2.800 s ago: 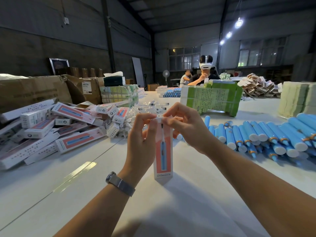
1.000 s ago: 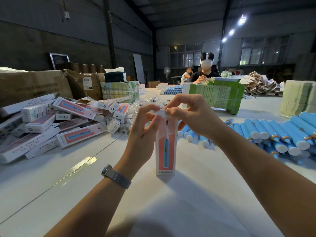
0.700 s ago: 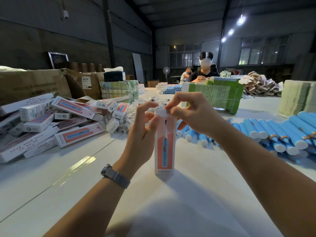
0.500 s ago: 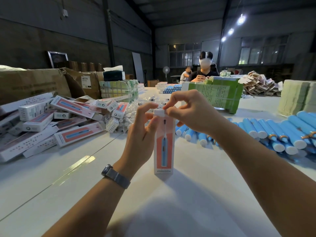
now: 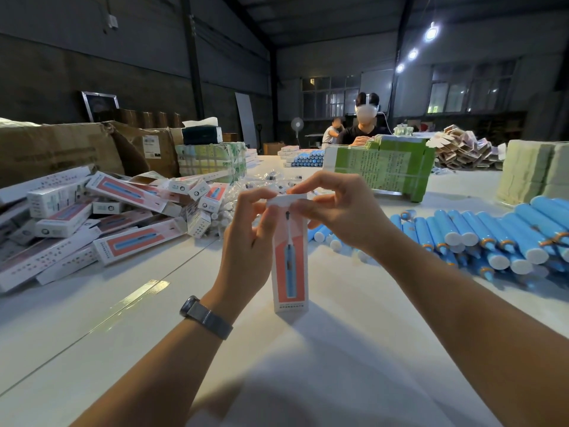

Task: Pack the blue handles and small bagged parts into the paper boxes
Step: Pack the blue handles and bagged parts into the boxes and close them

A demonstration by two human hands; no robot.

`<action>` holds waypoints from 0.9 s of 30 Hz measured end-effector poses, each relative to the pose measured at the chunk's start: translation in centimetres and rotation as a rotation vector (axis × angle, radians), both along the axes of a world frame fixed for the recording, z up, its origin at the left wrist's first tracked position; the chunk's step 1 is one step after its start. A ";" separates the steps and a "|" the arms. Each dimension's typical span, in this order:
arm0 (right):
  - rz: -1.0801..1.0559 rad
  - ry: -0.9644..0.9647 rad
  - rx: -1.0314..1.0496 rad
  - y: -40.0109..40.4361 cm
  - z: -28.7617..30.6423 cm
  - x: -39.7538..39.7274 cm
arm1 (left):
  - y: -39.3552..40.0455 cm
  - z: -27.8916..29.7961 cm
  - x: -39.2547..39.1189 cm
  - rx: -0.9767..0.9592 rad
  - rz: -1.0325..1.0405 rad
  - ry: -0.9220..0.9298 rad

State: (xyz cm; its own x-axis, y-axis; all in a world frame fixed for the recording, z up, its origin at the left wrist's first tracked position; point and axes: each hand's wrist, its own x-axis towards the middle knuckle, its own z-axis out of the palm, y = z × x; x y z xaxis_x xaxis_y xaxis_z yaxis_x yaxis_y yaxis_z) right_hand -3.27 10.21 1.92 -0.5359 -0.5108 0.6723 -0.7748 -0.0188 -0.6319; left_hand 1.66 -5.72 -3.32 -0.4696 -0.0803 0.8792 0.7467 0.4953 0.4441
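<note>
Standing upright on the white table [image 5: 92, 328], near centre, is one paper box [image 5: 290, 260], with both hands pinching its top flap: left hand [image 5: 246, 241] on the left side, right hand [image 5: 341, 211] on the right. Packed boxes [image 5: 92, 217] are heaped far left, blue handles [image 5: 492, 238] lie right, and small bagged parts [image 5: 234, 201] sit just behind.

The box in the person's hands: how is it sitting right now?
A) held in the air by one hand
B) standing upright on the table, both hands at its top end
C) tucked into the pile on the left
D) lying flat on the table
B: the paper box stands on end on the white table, with the left hand and the right hand pinching its top flap.
</note>
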 end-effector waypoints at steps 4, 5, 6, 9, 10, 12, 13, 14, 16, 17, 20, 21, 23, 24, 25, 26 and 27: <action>0.005 -0.019 -0.007 0.1 0.0 0.0 | -0.1 -0.1 -0.3 -0.005 0.032 0.015; 0.003 -0.009 0.005 0.2 0.0 0.0 | -0.1 -0.2 -0.3 -0.009 0.041 0.016; 0.003 -0.002 0.009 0.2 0.1 0.0 | -0.2 -0.2 -0.4 -0.012 0.049 0.016; 0.019 0.021 0.010 0.4 0.3 -0.1 | -0.3 -0.1 -0.3 -0.020 0.076 0.020; 0.022 0.035 0.019 0.4 0.4 -0.1 | -0.3 -0.1 -0.3 -0.026 0.082 0.024; 0.026 0.051 0.037 0.4 0.4 -0.1 | -0.3 -0.1 -0.4 -0.041 0.086 0.036; 0.029 0.050 0.036 0.3 0.4 -0.1 | -0.3 -0.2 -0.5 -0.049 0.088 0.042; 0.031 0.051 0.034 0.3 0.4 -0.1 | -0.4 -0.2 -0.5 -0.056 0.090 0.044; 0.021 0.063 0.033 0.2 0.2 -0.1 | -0.4 -0.2 -0.5 -0.054 0.087 0.039; 0.011 0.068 0.026 0.1 0.1 -0.2 | -0.4 -0.2 -0.5 -0.048 0.077 0.037; -0.033 0.071 0.007 -0.1 -0.2 -0.3 | -0.2 -0.3 -0.4 -0.028 0.044 0.031; -0.042 0.062 0.005 -0.2 -0.3 -0.5 | -0.1 -0.4 -0.3 -0.017 0.034 0.009; -0.058 0.047 0.003 -0.1 -0.3 -0.7 | 0.1 -0.5 -0.2 0.012 0.007 -0.047; -0.079 0.052 0.005 -0.1 -0.2 -0.8 | 0.1 -0.6 -0.2 0.022 0.003 -0.074; -0.110 0.064 0.007 -0.2 -0.3 -0.8 | 0.1 -0.7 -0.1 0.031 0.003 -0.099; -0.153 0.082 0.010 -0.3 -0.3 -0.8 | 0.2 -0.7 -0.1 0.041 0.005 -0.121; -0.201 0.106 0.017 -0.4 -0.4 -0.7 | 0.2 -0.8 -0.1 0.048 -0.003 -0.141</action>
